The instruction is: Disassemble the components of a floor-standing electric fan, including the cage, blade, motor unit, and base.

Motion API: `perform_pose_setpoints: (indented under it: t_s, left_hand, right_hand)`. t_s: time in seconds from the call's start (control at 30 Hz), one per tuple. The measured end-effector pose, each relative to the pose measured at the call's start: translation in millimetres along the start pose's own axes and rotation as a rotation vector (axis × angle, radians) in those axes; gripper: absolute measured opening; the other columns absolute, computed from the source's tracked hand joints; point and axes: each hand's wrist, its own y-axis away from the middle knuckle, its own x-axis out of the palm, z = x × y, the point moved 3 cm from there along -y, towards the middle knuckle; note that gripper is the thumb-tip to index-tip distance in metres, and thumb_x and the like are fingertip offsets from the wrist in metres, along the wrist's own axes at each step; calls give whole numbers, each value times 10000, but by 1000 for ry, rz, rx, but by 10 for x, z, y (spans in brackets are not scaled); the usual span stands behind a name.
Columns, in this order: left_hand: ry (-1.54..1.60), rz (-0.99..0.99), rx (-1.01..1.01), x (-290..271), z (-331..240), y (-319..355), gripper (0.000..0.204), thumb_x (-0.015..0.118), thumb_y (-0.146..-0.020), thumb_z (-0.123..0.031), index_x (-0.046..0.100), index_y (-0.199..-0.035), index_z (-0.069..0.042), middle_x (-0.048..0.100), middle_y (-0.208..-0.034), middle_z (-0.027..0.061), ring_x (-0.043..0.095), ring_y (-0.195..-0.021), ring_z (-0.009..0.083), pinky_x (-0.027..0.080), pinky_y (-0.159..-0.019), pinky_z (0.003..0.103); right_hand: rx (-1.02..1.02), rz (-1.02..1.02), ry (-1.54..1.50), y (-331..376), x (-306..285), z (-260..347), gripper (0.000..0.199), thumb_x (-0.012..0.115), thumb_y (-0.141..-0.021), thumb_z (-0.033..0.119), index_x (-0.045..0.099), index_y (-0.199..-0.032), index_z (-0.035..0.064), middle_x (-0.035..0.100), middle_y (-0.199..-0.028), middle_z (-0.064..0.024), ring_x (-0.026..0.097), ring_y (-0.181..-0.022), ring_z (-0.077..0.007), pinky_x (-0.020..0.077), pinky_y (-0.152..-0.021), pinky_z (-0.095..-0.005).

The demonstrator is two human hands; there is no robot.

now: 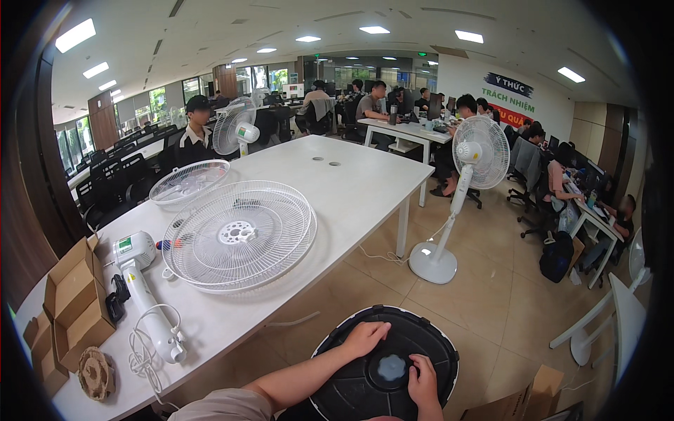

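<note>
In front of me, low in the view, a round black fan base [342, 379] with a thin white rim lies with its ribbed underside up. A pale grey lobed knob [391, 368] sits at its centre. My left hand [366, 339] rests on the base above and left of the knob, its fingers stretched toward the right and nothing visible in them. Right of the knob is my right hand [423, 380], fingers loosely bent and apart, the tips close to the knob's edge. Whether they touch it I cannot tell.
A white table [351, 200] carries a large wire fan grille [281, 249], a smaller grille [189, 175], a fan motor with pole [149, 309], a coiled cord [144, 361] and open cardboard boxes [74, 288]. A standing fan [456, 196] is at right. People sit at desks behind.
</note>
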Motion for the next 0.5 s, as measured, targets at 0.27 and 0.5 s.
perform_pose_setpoints:
  t_s: [0.27, 0.5]
  left_hand:
    - [1, 342, 508, 329, -186, 165, 272, 621, -1047, -300, 720, -1065, -48, 745, -1004, 143, 696, -996, 331, 514, -929, 426]
    - [-49, 45, 8, -76, -133, 35, 346, 619, -1040, -321, 688, -870, -28, 673, -765, 131, 676, -781, 344, 521, -705, 430]
  right_hand:
    - [23, -1, -32, -33, 5, -28, 302, 579, -920, -81, 644, -1210, -28, 670, -1209, -199, 683, -1070, -360, 551, -940, -393]
    - [48, -4, -32, -19, -35, -2, 311, 578, -916, -92, 643, -1213, -27, 667, -1202, -196, 683, -1066, -352, 550, -939, -383]
